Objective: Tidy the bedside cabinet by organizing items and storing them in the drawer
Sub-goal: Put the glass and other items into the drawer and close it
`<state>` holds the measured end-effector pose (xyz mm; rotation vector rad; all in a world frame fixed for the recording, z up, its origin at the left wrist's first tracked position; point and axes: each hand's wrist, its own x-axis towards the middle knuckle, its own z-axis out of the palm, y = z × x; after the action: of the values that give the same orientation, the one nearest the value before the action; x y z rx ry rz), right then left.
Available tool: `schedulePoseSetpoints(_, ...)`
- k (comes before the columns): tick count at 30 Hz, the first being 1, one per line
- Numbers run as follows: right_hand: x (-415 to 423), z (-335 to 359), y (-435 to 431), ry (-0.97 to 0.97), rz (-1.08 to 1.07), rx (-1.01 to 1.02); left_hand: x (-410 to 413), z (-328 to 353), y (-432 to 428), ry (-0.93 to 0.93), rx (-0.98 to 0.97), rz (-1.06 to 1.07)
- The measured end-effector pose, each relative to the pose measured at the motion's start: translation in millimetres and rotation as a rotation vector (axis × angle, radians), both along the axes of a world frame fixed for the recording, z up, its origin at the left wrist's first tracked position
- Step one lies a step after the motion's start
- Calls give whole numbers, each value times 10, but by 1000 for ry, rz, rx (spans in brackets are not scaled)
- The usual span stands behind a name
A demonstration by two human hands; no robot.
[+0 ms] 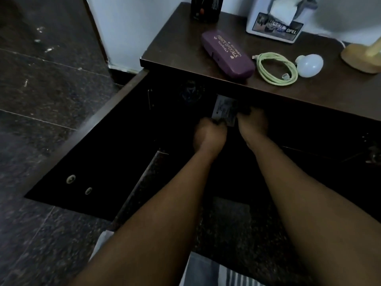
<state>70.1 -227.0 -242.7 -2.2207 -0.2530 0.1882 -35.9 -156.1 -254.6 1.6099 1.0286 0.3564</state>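
Nearest to us, a striped cloth (216,273) crosses the bottom edge, and our two bare forearms (165,203) reach forward above it into the open drawer (97,122). The drawer stands pulled out from the bedside cabinet. Its interior is dark, and two round screw heads (71,179) show on the inner face of its front panel, at lower left.

Inside the drawer, towards its back and just below the cabinet's front edge, our left hand (209,135) and right hand (252,124) meet on a small printed card (224,110). The left hand's fingers are curled round the card's near corner, and the right hand's fingers pinch its right edge. The print on the card is too blurred to read.

Beyond the hands lies the cabinet top (181,42). Along it, from left to right, we find a purple spectacle case (226,53), a coiled pale green cable (276,69) just beside it, and a white bulb (309,65) at the cable's right side; whether bulb and cable touch, we cannot tell. Farther right stands a wooden lamp base (358,58), cut by the frame.

At the back, against the pale wall (123,27), sit a black mesh holder (205,9) and a white tissue box (274,23). Dark stone floor (41,79) fills the left side
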Motion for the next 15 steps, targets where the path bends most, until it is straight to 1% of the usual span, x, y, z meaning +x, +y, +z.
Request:
schedulePoseSetpoints(1, -24, -22, -42, -23, 42, -37, -59, -6, -29, 4, 115, 37)
schedulePoseSetpoints(2, -48, -42, -80, -30, 72, -60, -97, -27, -46, 3, 179, 58)
schedulePoseSetpoints(3, -59, -61, -100, -31, 91, -78, -108, -58, -43, 6, 202, 54)
schedulePoseSetpoints(6, -66, -71, -52, -29, 109, -114, -129, -111, 10, 38, 167, -7)
schedulePoseSetpoints(8, -74, -38, 4, -13, 98, -82, -121, -134, 43, 40, 164, -9)
schedulePoseSetpoints(10, -51, -22, 26, 28, 12, -3, -103, -124, 25, 27, 138, 4)
schedulePoseSetpoints(11, -30, -6, 25, 84, -85, 72, -92, -120, 9, 8, 123, 26)
schedulePoseSetpoints(13, 15, 50, -15, 301, -274, 278, -101, -82, -38, -46, 108, 107)
schedulePoseSetpoints(15, 82, 127, -90, 498, -289, 453, -132, -43, -108, -130, 84, 169)
